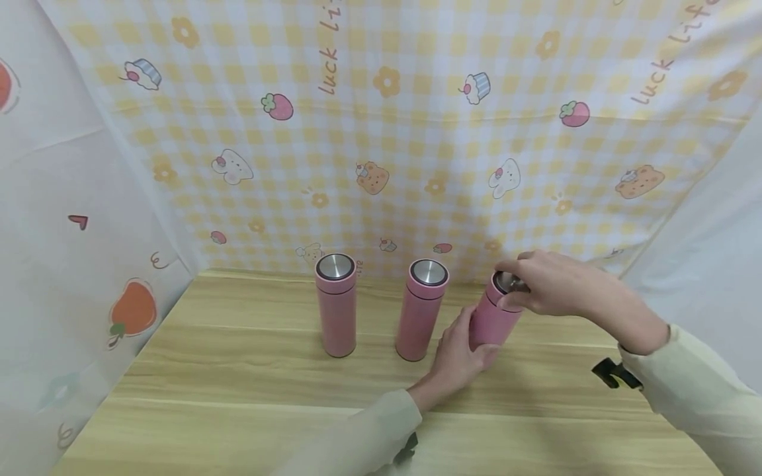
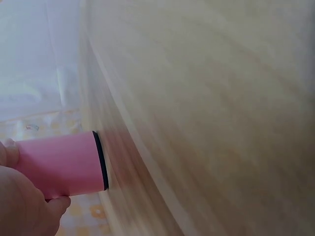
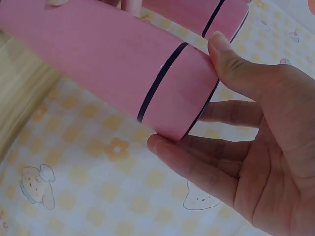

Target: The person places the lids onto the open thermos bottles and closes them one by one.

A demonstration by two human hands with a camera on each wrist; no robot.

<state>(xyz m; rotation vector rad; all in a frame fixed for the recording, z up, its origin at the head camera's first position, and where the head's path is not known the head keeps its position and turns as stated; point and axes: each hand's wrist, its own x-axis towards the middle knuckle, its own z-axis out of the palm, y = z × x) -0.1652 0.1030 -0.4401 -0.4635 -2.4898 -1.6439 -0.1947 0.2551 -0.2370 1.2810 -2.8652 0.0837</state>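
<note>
The rightmost pink thermos bottle (image 1: 495, 322) has a steel-topped lid and a dark ring below it. My left hand (image 1: 460, 356) grips its body low down, thumb on the near side. My right hand (image 1: 556, 285) holds the lid (image 3: 183, 93) from above; in the right wrist view the thumb and fingertips lie on opposite sides of its rim. The lid sits on the bottle. In the left wrist view the black-edged base (image 2: 101, 161) is at the wooden tabletop; whether it touches I cannot tell.
A second pink thermos bottle (image 1: 419, 320) stands upright just left of my left hand, and a third bottle (image 1: 338, 317) stands farther left. Behind them hangs a yellow checked cloth (image 1: 333, 145). White cloth (image 1: 71, 172) borders the wooden table (image 1: 250, 396) at the left.
</note>
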